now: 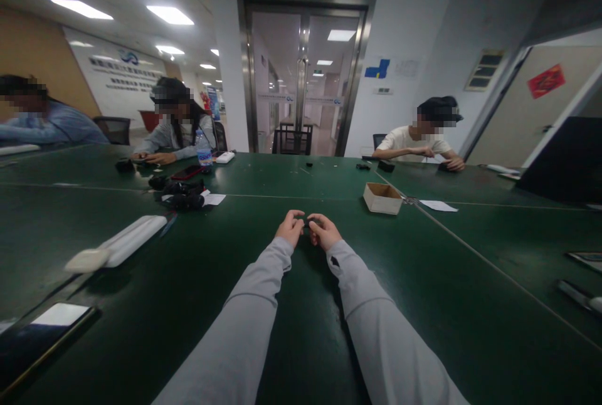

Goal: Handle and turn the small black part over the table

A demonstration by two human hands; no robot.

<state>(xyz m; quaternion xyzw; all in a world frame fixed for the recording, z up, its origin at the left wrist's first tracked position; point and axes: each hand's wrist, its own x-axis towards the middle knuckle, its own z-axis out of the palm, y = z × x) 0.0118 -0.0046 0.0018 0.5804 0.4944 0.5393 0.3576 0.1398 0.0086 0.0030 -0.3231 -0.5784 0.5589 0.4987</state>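
"Beyond the grip, what's in the head view?"
"Green worktop (263, 173), an open box (382, 205) off right, seated people, then glass doors (277, 73)."
"And the grip?"
"Narrow: left hand (290, 228) and right hand (325, 232) pinch a small dark piece (306, 224) between them."

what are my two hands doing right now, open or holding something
Left hand: fingers curled at a small dark object; whether it grips it cannot be told.
Right hand: fingers pinched around that same object.
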